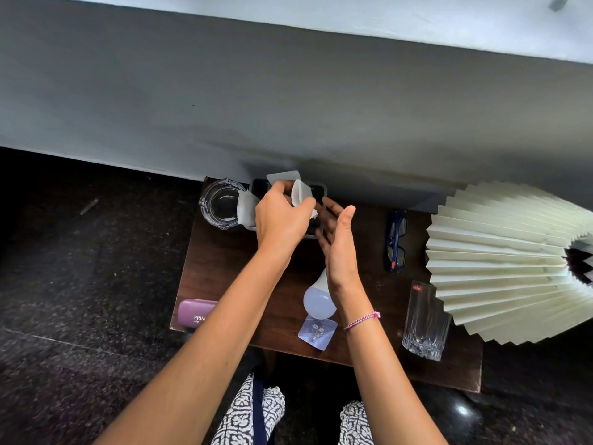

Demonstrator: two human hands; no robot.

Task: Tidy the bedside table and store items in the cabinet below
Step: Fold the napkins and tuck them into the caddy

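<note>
Bedside table, dark wood, set against a grey wall on dark speckled floor. One glass ashtray, one tall tumbler, one bulb, one adhesive hook, one pair of glasses, one purple case, one pleated lampshade. Left hand pinches white tissue above a dark tray, contents hidden; right hand open, fingers apart, beside it.
</note>
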